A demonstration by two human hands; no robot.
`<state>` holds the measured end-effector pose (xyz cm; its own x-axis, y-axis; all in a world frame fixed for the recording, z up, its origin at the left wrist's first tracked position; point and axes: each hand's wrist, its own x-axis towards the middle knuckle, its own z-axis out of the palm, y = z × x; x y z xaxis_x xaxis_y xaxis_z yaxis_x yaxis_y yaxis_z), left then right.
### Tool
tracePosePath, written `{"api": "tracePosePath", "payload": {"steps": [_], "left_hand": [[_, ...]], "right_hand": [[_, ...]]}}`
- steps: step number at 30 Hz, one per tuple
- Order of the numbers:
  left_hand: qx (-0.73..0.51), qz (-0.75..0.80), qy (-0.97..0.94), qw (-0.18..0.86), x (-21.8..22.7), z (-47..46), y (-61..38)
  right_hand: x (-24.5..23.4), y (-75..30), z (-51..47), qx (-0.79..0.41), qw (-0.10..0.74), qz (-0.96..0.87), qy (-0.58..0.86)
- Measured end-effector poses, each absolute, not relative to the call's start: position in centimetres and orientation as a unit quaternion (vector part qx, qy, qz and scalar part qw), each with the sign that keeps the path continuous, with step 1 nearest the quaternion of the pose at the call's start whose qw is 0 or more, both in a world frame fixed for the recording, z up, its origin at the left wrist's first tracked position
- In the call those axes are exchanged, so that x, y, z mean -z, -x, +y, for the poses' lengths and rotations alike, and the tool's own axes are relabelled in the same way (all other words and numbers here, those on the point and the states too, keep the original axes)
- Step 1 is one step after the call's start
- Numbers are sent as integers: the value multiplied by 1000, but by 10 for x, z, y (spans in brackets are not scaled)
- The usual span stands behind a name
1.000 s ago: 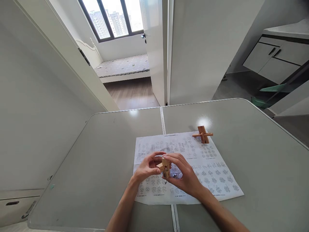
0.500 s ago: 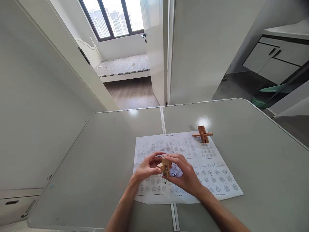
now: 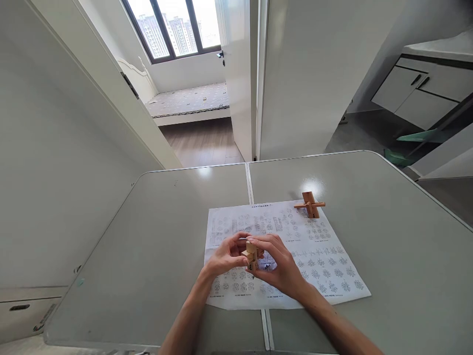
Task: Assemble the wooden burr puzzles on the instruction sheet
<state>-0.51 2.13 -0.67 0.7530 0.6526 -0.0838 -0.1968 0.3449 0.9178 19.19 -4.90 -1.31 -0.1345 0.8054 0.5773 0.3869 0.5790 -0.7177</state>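
Between my hands, above the paper, is a light wooden interlocking burr puzzle (image 3: 252, 256) with a dark numeral on its lower end. My left hand (image 3: 228, 253) grips it from the left, thumb on its near side. From the right, my right hand (image 3: 280, 260) pinches it, fingers over the top and thumb low. The puzzle's far side is hidden by fingers. Under both hands lies a large white instruction sheet (image 3: 318, 254) printed with rows of small diagrams. A second, darker wooden puzzle (image 3: 310, 205), cross-shaped, stands at the sheet's far right corner.
The grey-green table (image 3: 166, 236) has rounded far corners and a pale seam (image 3: 250, 183) down its middle. Past its far edge are a white door (image 3: 240, 74) and a bed (image 3: 190, 98) in another room. White cabinets (image 3: 424, 88) stand at the far right.
The light wooden puzzle has turned and tilted slightly in my fingers, showing more of its upper faces. Both hands keep their hold in nearly the same place.
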Motion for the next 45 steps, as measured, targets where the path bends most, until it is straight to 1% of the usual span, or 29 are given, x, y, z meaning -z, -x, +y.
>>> {"api": "tracePosePath", "payload": {"steps": [7, 12, 16, 21, 23, 26, 28, 32, 36, 38, 43, 45], "left_hand": [[-267, 234, -508, 785, 7, 21, 4], [-287, 245, -512, 772, 10, 19, 4], [-282, 254, -520, 766, 6, 18, 3], [-259, 239, -557, 752, -3, 15, -1], [-248, 253, -574, 738, -6, 13, -3], [-232, 286, -593, 716, -9, 12, -4], [-234, 302, -601, 702, -10, 12, -5], [-256, 325, -616, 670, -6, 12, -4], [-273, 332, -614, 662, -1, 8, -6], [-290, 343, -619, 644, 0, 7, -8], [-317, 405, -646, 564, -3, 4, -10], [-319, 406, -650, 558, -5, 3, -11]], "right_hand": [[8, -189, -49, -155, 518, -731, 416], [6, -186, -50, -120, 500, -744, 428], [7, -180, -50, -133, 521, -717, 444], [14, -171, -50, -163, 545, -636, 521], [18, -170, -50, -192, 554, -607, 537], [24, -171, -50, -278, 564, -570, 529], [24, -175, -48, -312, 552, -570, 523], [16, -185, -43, -342, 508, -593, 524], [11, -192, -40, -468, 490, -542, 498], [11, -194, -40, -507, 484, -514, 494], [9, -194, -39, -551, 474, -492, 480], [8, -193, -39, -553, 480, -487, 476]]}}
